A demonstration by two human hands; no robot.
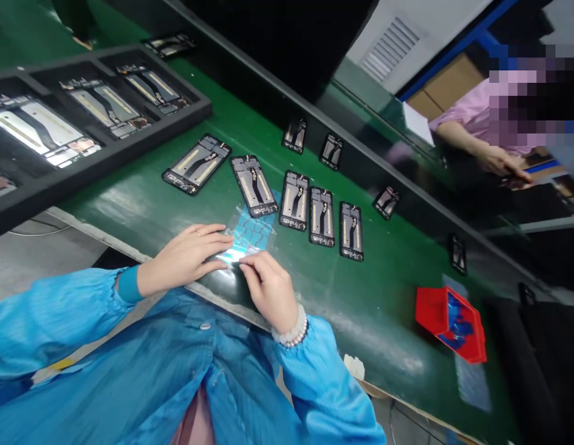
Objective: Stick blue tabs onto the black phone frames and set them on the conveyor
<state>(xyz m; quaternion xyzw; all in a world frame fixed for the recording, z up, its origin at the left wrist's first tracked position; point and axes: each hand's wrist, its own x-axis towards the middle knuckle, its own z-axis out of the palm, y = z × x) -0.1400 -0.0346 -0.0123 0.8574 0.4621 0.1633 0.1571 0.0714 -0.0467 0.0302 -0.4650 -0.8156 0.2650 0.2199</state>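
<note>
A clear sheet of blue die-cut stickers [253,233] lies on the green table before me. My left hand [187,256] rests flat with outstretched fingers, its fingertips on the sheet's left edge. At the near edge of the sheet, the thumb and index finger of my right hand [269,285] are pinched together; what sits between them is too small to make out. Just beyond the sheet, one opened phone assembly [254,185] overlaps its far end. More phone assemblies stand in a row to the right, such as this one [294,201], and another phone assembly [196,164] lies to the left.
A black compartment tray [111,143] with phone assemblies occupies the left. A red bin [430,309] holding blue pieces sits at the right on a translucent strip [472,386]. Behind a dark barrier [309,117], a co-worker in pink [472,120] works.
</note>
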